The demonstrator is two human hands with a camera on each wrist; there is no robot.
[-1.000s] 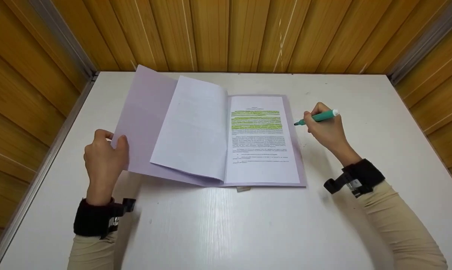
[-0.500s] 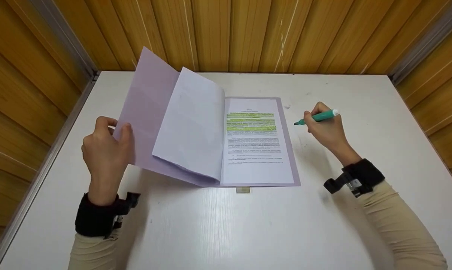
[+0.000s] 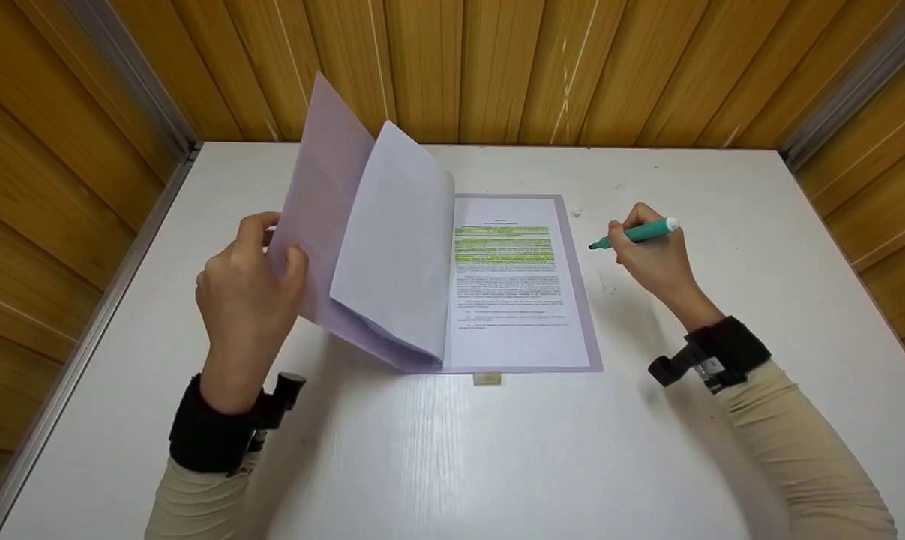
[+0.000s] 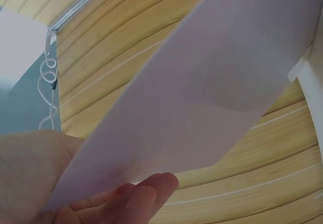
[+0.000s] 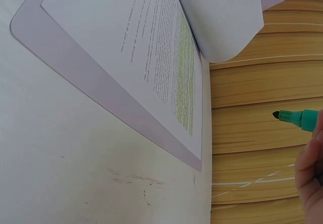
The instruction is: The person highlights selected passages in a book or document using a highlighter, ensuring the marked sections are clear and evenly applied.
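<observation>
Left hand (image 3: 250,296) pinches lilac folder cover (image 3: 325,195), raised left of centre | right hand (image 3: 651,259) grips green highlighter (image 3: 636,234), centre right, beside highlighted page (image 3: 508,281) | best to close slowly, keeping the loose sheet (image 3: 396,240) flat

A white table (image 3: 497,465) fills a nook walled on three sides with glossy, honey-coloured wooden boards (image 3: 497,67). Grey metal strips (image 3: 122,75) run down both back corners (the left one carries on along the table's edge). Soft light glints off the tabletop.
</observation>
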